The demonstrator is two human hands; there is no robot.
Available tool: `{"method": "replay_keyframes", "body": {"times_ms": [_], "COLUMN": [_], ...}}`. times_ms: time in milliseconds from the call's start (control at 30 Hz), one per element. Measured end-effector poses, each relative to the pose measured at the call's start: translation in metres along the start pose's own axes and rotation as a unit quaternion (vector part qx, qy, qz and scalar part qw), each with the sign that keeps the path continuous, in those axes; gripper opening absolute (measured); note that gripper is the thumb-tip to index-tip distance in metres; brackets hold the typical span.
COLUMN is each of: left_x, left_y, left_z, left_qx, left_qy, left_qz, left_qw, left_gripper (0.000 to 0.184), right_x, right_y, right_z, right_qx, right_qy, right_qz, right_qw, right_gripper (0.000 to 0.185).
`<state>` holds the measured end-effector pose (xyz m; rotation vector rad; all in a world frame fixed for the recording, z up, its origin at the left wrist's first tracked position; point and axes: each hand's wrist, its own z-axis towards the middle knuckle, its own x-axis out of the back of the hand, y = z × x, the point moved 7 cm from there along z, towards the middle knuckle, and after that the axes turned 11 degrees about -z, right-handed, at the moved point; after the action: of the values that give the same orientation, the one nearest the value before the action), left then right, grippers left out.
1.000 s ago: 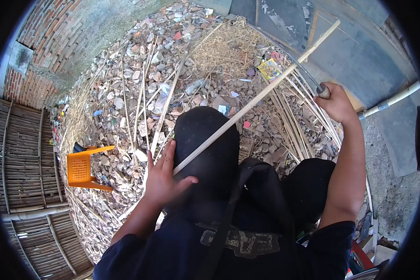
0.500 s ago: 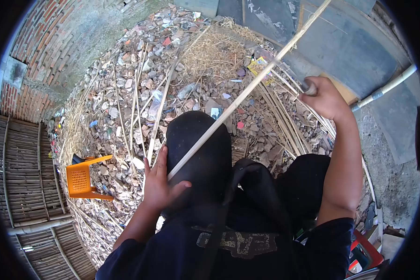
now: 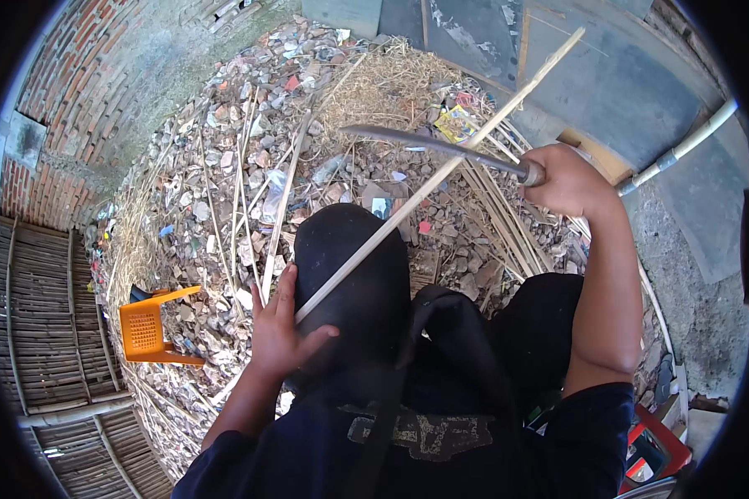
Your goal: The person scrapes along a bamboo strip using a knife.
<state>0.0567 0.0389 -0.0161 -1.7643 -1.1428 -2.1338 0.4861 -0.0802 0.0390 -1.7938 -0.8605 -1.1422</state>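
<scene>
A long pale wooden strip (image 3: 391, 220) slants across my dark-clad knee (image 3: 345, 241), from lower left to upper right. My left hand (image 3: 283, 333) rests at its lower end, fingers stretched and thumb apart; the palm side is hidden, with the strip's end beside it. My right hand (image 3: 562, 179) is wrapped round the handle of a long knife (image 3: 441, 145). Its dark blade points left and crosses the strip near the upper part. Whether blade and strip touch is unclear.
Rubble (image 3: 225, 166) covers the ground, with dry straw (image 3: 383, 91), loose strips (image 3: 508, 216) and a yellow wrapper (image 3: 455, 123). An orange chair (image 3: 144, 331) stands at left by a bamboo wall (image 3: 42, 308). Dark panels (image 3: 607, 100) and a pipe (image 3: 682, 150) lie at upper right.
The knife blade has swung from pointing up and away to lying leftward across the strip. My right hand has moved slightly left and down. My left hand stays at the strip's lower end.
</scene>
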Motion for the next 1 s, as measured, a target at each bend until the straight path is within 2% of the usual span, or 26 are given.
{"method": "replay_keyframes", "body": {"times_ms": [100, 167, 267, 300, 400, 433, 533, 567, 667, 700, 800, 833, 933, 1000], "left_x": [0.006, 0.007, 0.006, 0.005, -0.002, -0.003, 0.002, 0.003, 0.008, 0.016, 0.004, 0.003, 0.005, 0.009], "left_y": [0.004, 0.004, 0.002, 0.002, -0.010, -0.011, -0.001, 0.000, 0.007, 0.021, -0.010, -0.013, -0.015, -0.008], "left_z": [0.000, 0.000, -0.002, -0.001, 0.000, -0.002, 0.000, -0.002, -0.008, -0.005, -0.016, -0.014, -0.010, -0.010], "left_qx": [0.020, 0.033, 0.035, 0.026, -0.012, -0.026, 0.006, 0.011, -0.026, -0.060, 0.021, -0.011, 0.035, 0.032], "left_qy": [-0.018, -0.022, -0.021, -0.018, 0.008, 0.022, -0.001, 0.004, 0.046, 0.086, 0.079, 0.118, 0.070, 0.061], "left_qz": [0.003, -0.001, -0.011, -0.016, -0.042, -0.054, -0.028, -0.040, 0.017, 0.038, -0.048, -0.046, -0.007, 0.003], "left_qw": [1.000, 0.999, 0.999, 0.999, 0.999, 0.998, 1.000, 0.999, 0.998, 0.994, 0.995, 0.992, 0.997, 0.998], "left_gripper": [0.122, 0.122, 0.120, 0.119, 0.116, 0.115, 0.111, 0.110, 0.111, 0.100, 0.077, 0.056, 0.046, 0.040], "right_x": [-0.018, -0.020, -0.006, -0.004, -0.019, -0.028, -0.024, -0.027, -0.006, -0.005, -0.009, -0.025, -0.027, -0.026], "right_y": [0.051, 0.059, 0.024, 0.008, 0.020, 0.046, 0.045, 0.045, 0.007, -0.005, -0.011, 0.019, 0.052, 0.046], "right_z": [0.022, 0.026, 0.010, 0.006, 0.019, 0.031, 0.029, 0.028, 0.007, 0.005, 0.008, 0.029, 0.043, 0.037], "right_qx": [-0.053, -0.079, -0.054, -0.037, 0.013, -0.007, -0.021, -0.034, -0.037, 0.001, 0.003, 0.031, -0.060, -0.045], "right_qy": [0.016, 0.050, 0.061, 0.043, 0.021, 0.021, 0.095, 0.070, 0.049, 0.086, 0.058, 0.077, 0.069, 0.095], "right_qz": [0.052, 0.074, 0.071, 0.032, 0.073, 0.111, 0.063, 0.101, 0.059, -0.006, -0.043, 0.023, 0.038, 0.039], "right_qw": [0.997, 0.993, 0.994, 0.998, 0.997, 0.994, 0.993, 0.992, 0.996, 0.996, 0.997, 0.996, 0.995, 0.994], "right_gripper": [0.034, 0.034, 0.031, 0.029, 0.030, 0.030, 0.030, 0.028, 0.025, 0.023, 0.024, 0.026, 0.025, 0.023]}}
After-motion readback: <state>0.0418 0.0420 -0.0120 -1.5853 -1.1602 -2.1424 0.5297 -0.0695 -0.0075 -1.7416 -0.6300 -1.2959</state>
